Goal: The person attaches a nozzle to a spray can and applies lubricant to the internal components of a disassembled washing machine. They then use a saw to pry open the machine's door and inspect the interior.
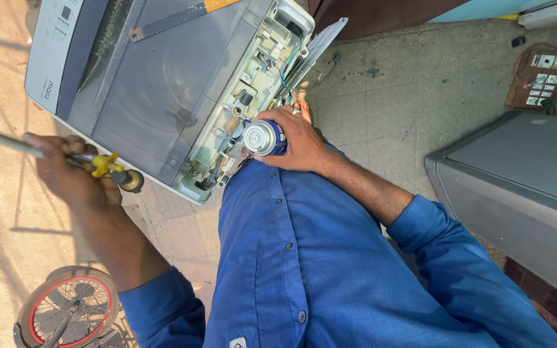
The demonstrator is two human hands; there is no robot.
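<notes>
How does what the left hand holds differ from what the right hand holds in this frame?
The left hand grips a thin torch tool with a yellow valve and brass knob; the right hand wraps a stubby blue gas can with a silver top. The torch tool lies beside the washing machine; the can sits at its opened rear panel. Both are held firmly.
</notes>
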